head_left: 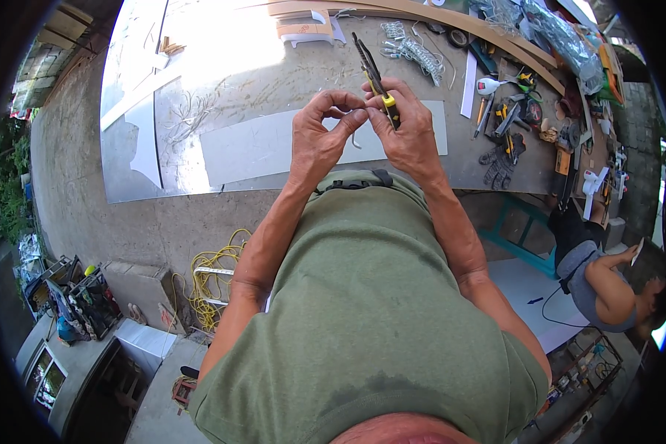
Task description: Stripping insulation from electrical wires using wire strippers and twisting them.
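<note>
Over the near edge of the work table, my two hands meet fingertip to fingertip. My left hand is closed in a pinch between thumb and index finger. A short, thin, pale strand hangs below the pinched fingertips; its upper end is hidden. My right hand wraps round a slim black-and-yellow hand tool, whose two long dark arms point away from me; it looks like pliers. The right thumb and index finger also touch at the strand. A long pale-grey sheet strip lies beneath the hands.
Coiled light cord and brown curved strips lie at the back. Tools crowd the right side, near a dark glove. Thin offcuts lie left. Another person sits at the right; yellow cable lies on the floor.
</note>
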A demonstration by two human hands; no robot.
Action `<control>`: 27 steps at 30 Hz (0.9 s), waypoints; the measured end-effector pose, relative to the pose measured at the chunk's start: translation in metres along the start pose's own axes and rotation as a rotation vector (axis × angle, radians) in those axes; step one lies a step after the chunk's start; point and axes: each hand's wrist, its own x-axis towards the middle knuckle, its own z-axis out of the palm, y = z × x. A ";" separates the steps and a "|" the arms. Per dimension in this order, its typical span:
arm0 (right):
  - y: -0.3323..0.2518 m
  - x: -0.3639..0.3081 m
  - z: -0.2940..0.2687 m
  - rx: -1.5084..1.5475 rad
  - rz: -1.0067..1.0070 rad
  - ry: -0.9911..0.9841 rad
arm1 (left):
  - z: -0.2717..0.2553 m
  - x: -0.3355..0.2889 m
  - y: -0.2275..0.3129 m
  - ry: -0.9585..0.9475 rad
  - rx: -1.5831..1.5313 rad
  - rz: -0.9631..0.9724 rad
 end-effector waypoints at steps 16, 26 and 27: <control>-0.005 -0.001 0.006 0.025 -0.016 -0.022 | -0.005 -0.001 -0.007 -0.074 -0.427 -0.229; -0.011 -0.003 0.007 0.113 0.032 -0.036 | -0.004 -0.001 -0.008 -0.103 -0.435 -0.179; -0.012 -0.004 0.007 0.136 0.111 -0.048 | -0.005 -0.001 -0.011 -0.100 -0.435 -0.178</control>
